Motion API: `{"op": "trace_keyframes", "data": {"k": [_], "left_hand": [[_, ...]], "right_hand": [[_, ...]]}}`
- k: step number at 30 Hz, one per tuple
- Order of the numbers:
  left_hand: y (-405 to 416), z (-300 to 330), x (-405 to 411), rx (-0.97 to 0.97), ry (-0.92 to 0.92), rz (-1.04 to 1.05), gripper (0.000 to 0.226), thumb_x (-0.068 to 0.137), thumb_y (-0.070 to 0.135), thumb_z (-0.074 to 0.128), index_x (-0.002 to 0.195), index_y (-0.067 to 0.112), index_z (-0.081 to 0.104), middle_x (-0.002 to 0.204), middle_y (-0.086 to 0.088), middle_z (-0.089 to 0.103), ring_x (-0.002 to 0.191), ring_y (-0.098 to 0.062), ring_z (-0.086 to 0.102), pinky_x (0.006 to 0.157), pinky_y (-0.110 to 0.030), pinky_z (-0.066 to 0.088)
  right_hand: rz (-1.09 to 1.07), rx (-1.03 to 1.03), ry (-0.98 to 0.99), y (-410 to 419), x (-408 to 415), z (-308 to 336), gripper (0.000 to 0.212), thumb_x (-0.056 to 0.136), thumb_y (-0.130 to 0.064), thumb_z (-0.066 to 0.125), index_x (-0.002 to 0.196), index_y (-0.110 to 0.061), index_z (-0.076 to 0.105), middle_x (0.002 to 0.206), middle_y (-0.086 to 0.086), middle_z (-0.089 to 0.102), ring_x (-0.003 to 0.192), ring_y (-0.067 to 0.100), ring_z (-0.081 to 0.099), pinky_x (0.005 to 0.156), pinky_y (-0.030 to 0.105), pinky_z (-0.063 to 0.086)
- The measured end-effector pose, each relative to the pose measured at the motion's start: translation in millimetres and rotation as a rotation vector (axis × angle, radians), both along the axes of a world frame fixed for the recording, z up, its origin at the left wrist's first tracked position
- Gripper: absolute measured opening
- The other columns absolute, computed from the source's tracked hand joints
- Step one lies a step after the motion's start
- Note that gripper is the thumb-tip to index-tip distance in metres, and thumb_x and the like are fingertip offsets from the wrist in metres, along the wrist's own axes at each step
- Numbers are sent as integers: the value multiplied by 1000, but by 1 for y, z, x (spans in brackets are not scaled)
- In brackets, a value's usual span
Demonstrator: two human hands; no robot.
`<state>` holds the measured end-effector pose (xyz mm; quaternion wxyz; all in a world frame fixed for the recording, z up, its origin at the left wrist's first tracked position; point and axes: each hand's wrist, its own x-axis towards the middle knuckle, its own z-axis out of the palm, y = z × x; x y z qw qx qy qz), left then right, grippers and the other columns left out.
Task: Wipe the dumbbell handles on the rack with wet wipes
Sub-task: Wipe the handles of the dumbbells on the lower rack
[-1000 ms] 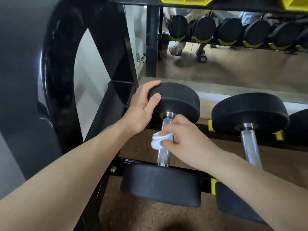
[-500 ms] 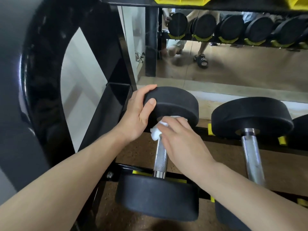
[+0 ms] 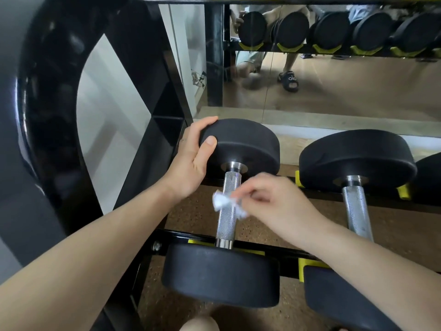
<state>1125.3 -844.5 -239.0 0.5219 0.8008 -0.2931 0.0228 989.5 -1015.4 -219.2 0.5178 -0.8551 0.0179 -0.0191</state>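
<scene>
Black rack, mirror behind. Left hand gripping dumbbell head; right hand pinching wipe against handle.

The right hand is smeared by motion, so its grip on the wet wipe is unclear. The neighbouring dumbbell has its near head cut off below, and a third dumbbell is cut by the right edge.

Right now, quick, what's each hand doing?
Left hand: grips the far head of the dumbbell, thumb and fingers curled round its rim.
Right hand: pinches the wet wipe against the handle.
</scene>
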Motion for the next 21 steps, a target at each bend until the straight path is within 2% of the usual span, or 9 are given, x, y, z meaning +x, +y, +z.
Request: {"op": "trace_keyframes", "data": {"k": [3,5,7,9,11,13,16,19,21], "left_hand": [[0,-3,3,3,-2,4,40,104,56,33,143,49,32,147,8,41,142,-15,37,118,-50,32],[-1,-4,5,7,-18,9,40,105,55,33,144,46,32,147,8,42,141,-16,38,118,-50,33],[0,-5,6,10,-27,8,40,105,54,32,144,46,32,146,8,42,141,-16,39,117,-51,33],[0,-4,7,12,-30,-2,38,106,54,31,143,48,31,146,10,43,140,-16,39,116,-51,34],[-1,-4,6,11,-38,-10,38,106,54,31,143,47,31,145,10,43,140,-17,40,116,-51,35],[0,-2,6,20,-39,-16,39,105,54,31,143,46,32,144,7,43,139,-17,41,115,-51,35],[1,9,7,75,-48,-22,36,103,52,34,137,40,39,133,3,49,126,-14,48,105,-41,43],[-11,40,10,233,-64,-3,26,105,47,36,116,30,54,106,11,58,100,-4,54,85,-32,44],[-25,56,11,283,-14,-6,33,107,47,35,103,26,61,99,10,62,98,-6,57,89,-33,46]], "right_hand": [[-146,-79,-59,0,5,0,18,92,-17,65,99,-32,72,106,-12,60,97,3,64,86,19,51],[-144,-83,5,7,7,-8,11,93,-21,65,99,-30,67,105,-11,61,95,2,63,81,11,48],[-184,60,93,12,12,-13,3,91,-24,65,93,-26,65,101,-7,67,92,8,67,86,23,55],[-268,374,231,13,19,-13,8,92,-19,62,94,-14,68,103,6,72,97,18,71,91,37,59],[-306,668,339,11,26,-13,21,92,-12,58,106,-1,68,108,17,72,100,26,72,96,41,56],[-299,825,373,11,28,-12,29,90,-8,55,115,6,65,112,22,71,103,29,72,100,41,54],[-283,915,376,15,28,-15,24,88,-3,59,110,2,66,111,19,72,99,28,73,96,36,56],[-315,956,390,17,32,-23,40,83,-6,72,122,-1,64,113,16,73,102,25,73,101,37,53],[-334,987,372,18,33,-26,49,79,-7,77,126,-2,62,114,14,73,103,23,73,103,38,52]]}}
